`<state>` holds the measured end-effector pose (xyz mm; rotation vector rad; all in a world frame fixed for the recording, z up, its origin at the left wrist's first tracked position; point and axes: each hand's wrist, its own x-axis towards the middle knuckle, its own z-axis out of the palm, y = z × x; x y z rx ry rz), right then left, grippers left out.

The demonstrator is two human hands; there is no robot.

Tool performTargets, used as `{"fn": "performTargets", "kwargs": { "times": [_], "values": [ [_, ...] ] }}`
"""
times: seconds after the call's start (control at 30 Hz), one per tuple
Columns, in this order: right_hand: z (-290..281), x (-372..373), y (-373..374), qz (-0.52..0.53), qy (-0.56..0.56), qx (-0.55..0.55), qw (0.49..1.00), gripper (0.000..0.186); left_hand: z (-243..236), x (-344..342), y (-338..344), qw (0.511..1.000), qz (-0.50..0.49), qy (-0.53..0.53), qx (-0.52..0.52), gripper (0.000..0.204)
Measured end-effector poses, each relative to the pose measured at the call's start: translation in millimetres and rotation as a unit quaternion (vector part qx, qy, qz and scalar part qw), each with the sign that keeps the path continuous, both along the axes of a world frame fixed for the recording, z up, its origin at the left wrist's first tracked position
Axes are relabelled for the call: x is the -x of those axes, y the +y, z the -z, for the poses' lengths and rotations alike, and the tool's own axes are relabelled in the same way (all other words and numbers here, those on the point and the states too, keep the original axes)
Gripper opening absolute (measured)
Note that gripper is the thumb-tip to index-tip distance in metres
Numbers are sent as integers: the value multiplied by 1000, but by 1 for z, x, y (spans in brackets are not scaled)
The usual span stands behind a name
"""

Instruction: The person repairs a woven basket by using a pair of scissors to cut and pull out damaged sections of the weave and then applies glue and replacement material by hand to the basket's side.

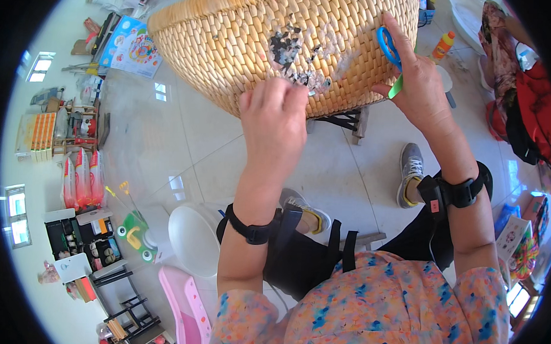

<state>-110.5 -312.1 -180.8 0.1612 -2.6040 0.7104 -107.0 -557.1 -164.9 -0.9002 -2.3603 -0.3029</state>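
Up against the big woven basket (pixel 243 43), the left hand (pixel 274 120) pinches at the grey patch (pixel 292 48) (its grip narrow). The right hand (pixel 415 80) holds blue scissors (pixel 388 45); keep the blades pointed away.

— What carries it all?

— A pale tiled floor (pixel 185 138), glossy with window reflections.

— And directly on it?

— A dark wooden stool (pixel 349 121) stands under the woven basket (pixel 231 43). A white plastic bucket (pixel 194 236) sits by the grey sneakers (pixel 411 170), with a pink plastic chair (pixel 186 308) just beside it. A green toy (pixel 137 234) lies nearby, an orange glue bottle (pixel 442 45) and a colourful picture book (pixel 133 47) well apart.
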Motion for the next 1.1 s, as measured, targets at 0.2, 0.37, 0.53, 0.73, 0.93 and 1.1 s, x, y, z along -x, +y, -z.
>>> {"fn": "performTargets", "kwargs": {
  "times": [0.2, 0.37, 0.53, 0.73, 0.93, 1.1],
  "values": [
    [4, 2, 1, -5, 6, -5, 1000, 117, -4, -2, -3, 999, 1, -5, -42, 9],
    [0, 1, -1, 10, -15, 1, 1000, 118, -11, -5, 2, 994, -42, -16, -96, 12],
    [5, 3, 2, -6, 6, -2, 1000, 118, -6, -3, -4, 998, -17, -60, -8, 11],
    [4, 2, 0, -6, -6, -9, 1000, 117, -10, -2, -6, 997, -11, 10, -79, 11],
    [3, 2, 1, 6, 3, -1, 1000, 117, -7, 2, -4, 998, -34, 51, -33, 11],
    [3, 3, 0, -7, 3, -1, 1000, 117, -4, 1, -7, 999, -21, 10, 21, 12]
  ]
}}
